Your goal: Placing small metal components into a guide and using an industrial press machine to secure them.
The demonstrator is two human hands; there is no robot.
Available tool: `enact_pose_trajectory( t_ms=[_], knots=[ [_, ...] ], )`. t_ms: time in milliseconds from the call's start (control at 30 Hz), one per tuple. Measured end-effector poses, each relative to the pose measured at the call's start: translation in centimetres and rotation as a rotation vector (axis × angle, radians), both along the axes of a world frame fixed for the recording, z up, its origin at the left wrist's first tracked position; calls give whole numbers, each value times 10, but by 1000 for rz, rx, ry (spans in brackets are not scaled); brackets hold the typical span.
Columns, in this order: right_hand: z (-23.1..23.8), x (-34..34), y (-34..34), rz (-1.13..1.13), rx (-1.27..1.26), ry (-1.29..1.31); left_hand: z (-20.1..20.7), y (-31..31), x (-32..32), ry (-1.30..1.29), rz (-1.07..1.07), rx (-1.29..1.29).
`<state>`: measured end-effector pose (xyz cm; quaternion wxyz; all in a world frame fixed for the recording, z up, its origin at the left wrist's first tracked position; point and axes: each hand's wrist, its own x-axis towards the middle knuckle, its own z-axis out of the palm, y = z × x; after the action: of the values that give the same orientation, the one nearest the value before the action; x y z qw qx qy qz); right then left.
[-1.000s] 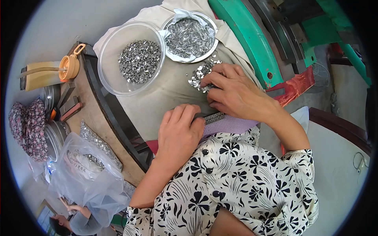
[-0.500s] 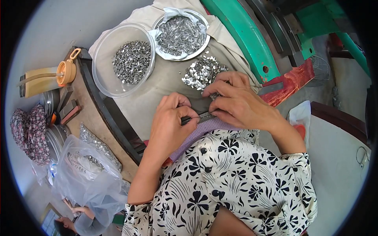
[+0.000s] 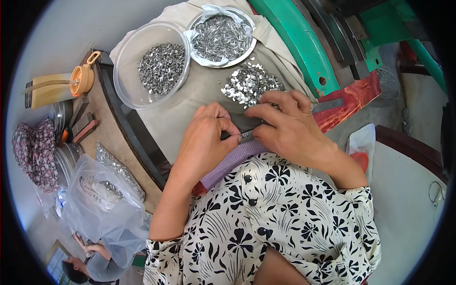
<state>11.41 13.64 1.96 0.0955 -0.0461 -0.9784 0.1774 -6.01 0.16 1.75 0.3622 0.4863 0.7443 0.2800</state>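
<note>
My left hand (image 3: 205,137) is closed in a pinch at the left end of a narrow grey metal strip (image 3: 246,136). A dark piece (image 3: 225,135) shows between its thumb and curled fingers. Above the strip's right part, my right hand (image 3: 290,127) is bent, with index finger and thumb curved toward each other. What lies inside its fingers is mostly hidden. Just beyond that hand, a heap of small shiny metal pieces (image 3: 244,85) rests on the grey-brown cloth (image 3: 209,92). The strip lies by a purple checked cloth (image 3: 231,160) at my lap.
A clear plastic tub (image 3: 124,78) of small metal parts and a metal bowl (image 3: 252,47) of thin metal pins stand at the back. Green machinery (image 3: 297,45) borders the right. A wooden bench (image 3: 111,137) with plastic bags (image 3: 102,209) is left; another person (image 3: 102,263) sits lower left.
The whole view has shifted slightly. My right index finger has straightened a little away from the strip, and my left fingers have moved slightly, still pinching.
</note>
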Motion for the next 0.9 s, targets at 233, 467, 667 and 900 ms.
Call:
enact_pose_trajectory(
  t_ms=[233, 467, 667, 900],
  knots=[
    [-1, -9, -7, -14, -36, 30, -2, -12, -7, -105, 60, 24],
    [-3, -21, -18, 77, 75, 94, -4, -47, -4, -99, 256, 115],
    [4, -27, -11, 125, 95, -20, -6, -68, -2, -30, 287, 147],
    [-2, -43, 20, -38, -120, -23, -12, -75, 4, 20, 305, 223]
  ],
)
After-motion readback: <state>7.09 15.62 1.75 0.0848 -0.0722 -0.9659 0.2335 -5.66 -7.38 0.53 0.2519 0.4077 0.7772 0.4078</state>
